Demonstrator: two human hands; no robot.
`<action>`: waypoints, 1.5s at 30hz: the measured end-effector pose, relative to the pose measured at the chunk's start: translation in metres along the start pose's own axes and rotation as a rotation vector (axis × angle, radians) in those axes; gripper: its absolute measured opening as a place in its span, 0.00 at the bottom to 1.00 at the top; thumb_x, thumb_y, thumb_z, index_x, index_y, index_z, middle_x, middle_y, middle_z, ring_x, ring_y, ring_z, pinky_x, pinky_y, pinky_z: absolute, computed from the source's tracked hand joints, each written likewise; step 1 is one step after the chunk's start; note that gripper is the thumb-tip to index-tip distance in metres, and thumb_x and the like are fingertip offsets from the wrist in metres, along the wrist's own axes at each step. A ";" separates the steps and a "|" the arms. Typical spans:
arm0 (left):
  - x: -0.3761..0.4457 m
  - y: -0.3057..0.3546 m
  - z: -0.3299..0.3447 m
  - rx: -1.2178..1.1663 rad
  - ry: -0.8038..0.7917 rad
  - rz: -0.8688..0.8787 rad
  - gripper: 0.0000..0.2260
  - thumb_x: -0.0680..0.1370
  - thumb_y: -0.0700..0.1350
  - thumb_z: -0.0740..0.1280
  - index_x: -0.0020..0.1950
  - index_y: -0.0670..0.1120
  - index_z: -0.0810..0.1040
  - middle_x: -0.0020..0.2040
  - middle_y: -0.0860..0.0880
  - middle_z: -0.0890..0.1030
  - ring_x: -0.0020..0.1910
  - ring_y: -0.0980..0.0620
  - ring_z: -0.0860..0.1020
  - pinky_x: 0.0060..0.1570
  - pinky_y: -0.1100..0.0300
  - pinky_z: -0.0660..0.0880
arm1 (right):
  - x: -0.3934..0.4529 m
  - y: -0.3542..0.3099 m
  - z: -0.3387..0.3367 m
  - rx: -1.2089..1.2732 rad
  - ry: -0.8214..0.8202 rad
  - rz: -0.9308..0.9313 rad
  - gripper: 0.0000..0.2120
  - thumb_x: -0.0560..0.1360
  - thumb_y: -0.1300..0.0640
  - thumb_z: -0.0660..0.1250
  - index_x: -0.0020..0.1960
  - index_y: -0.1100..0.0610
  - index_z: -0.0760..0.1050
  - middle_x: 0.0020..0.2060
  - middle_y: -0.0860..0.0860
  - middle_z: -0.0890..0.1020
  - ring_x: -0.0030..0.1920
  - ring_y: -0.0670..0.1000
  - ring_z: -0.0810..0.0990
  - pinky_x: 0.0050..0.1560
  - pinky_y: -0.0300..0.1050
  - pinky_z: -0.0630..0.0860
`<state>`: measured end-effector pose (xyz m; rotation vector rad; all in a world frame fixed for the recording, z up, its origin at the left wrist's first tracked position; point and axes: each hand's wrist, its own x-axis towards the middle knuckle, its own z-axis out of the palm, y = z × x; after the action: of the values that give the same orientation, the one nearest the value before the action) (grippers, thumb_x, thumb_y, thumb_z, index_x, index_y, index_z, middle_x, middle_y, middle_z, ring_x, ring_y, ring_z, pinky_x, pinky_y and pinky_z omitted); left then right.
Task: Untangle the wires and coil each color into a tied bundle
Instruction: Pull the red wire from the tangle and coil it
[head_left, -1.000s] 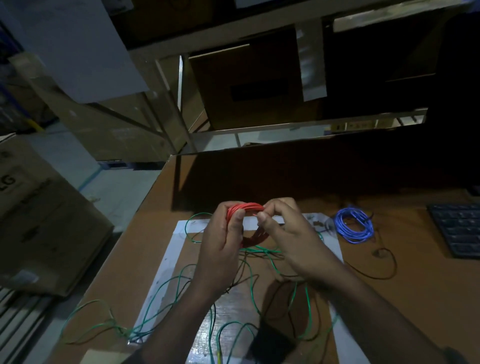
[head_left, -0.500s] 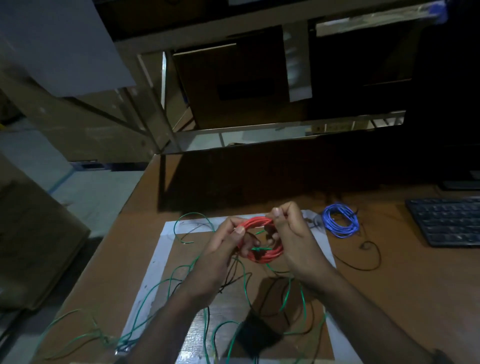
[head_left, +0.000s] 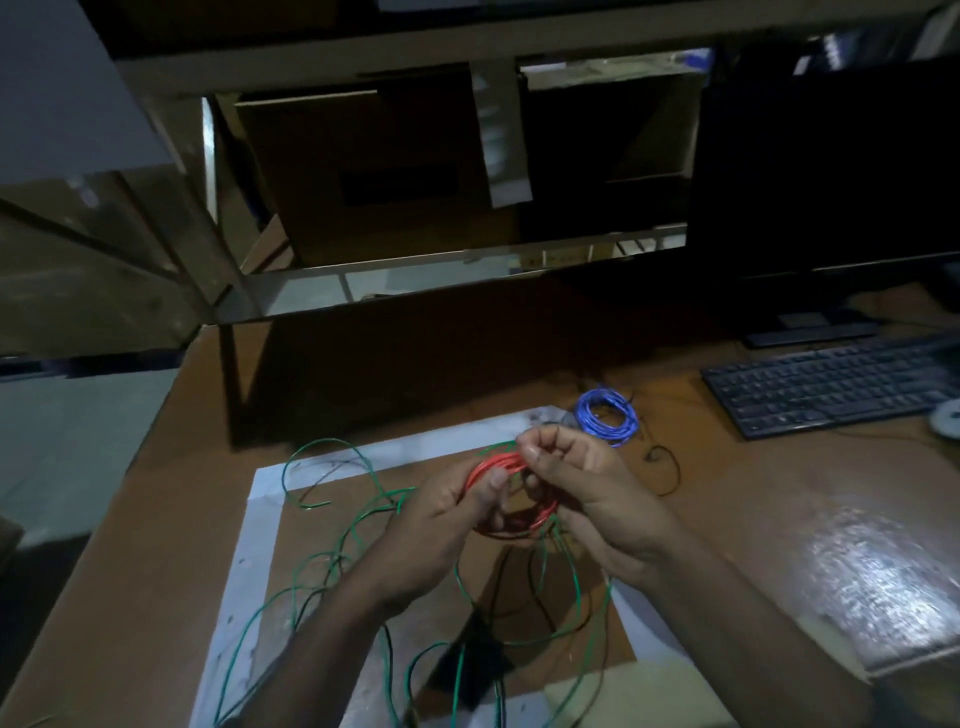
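Lowered since a second ago, the red coil (head_left: 511, 491) is gripped by the left hand (head_left: 441, 525); the right hand (head_left: 587, 483) pinches its top, near the blue bundle (head_left: 607, 415).

Coil of wire (head_left: 511, 491) held above mat (head_left: 249, 571) on table (head_left: 727, 519), between left hand (head_left: 441, 525) and right hand (head_left: 587, 493). Loose wire (head_left: 332, 561) strewn over mat, left of and below hands. Tied bundle (head_left: 607, 415) behind right hand; keyboard (head_left: 831, 389) far right, before monitor (head_left: 831, 171).
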<state>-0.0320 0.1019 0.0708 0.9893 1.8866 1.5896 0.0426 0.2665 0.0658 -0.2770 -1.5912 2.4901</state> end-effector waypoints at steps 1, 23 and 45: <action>0.001 -0.004 -0.002 0.010 -0.050 -0.020 0.14 0.84 0.55 0.61 0.43 0.53 0.81 0.37 0.55 0.78 0.40 0.58 0.76 0.45 0.66 0.72 | -0.003 0.000 -0.002 0.004 0.018 0.003 0.08 0.73 0.60 0.72 0.50 0.60 0.77 0.41 0.56 0.76 0.38 0.47 0.75 0.43 0.38 0.74; 0.019 -0.014 0.061 0.037 0.222 -0.109 0.19 0.81 0.61 0.62 0.35 0.51 0.73 0.29 0.53 0.71 0.31 0.54 0.71 0.39 0.54 0.69 | -0.018 0.036 -0.117 -0.753 0.520 0.026 0.02 0.79 0.54 0.69 0.47 0.51 0.78 0.40 0.44 0.81 0.40 0.46 0.79 0.37 0.40 0.75; 0.055 -0.017 0.161 -0.073 0.566 -0.299 0.16 0.85 0.50 0.61 0.38 0.51 0.69 0.30 0.53 0.64 0.35 0.50 0.65 0.41 0.53 0.63 | -0.006 0.015 -0.216 -1.300 0.038 -0.181 0.04 0.78 0.52 0.70 0.49 0.44 0.75 0.46 0.40 0.76 0.47 0.42 0.76 0.47 0.46 0.78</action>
<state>0.0502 0.2448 0.0250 0.2066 2.1825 1.8573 0.1009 0.4483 -0.0360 -0.2849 -2.7751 0.9811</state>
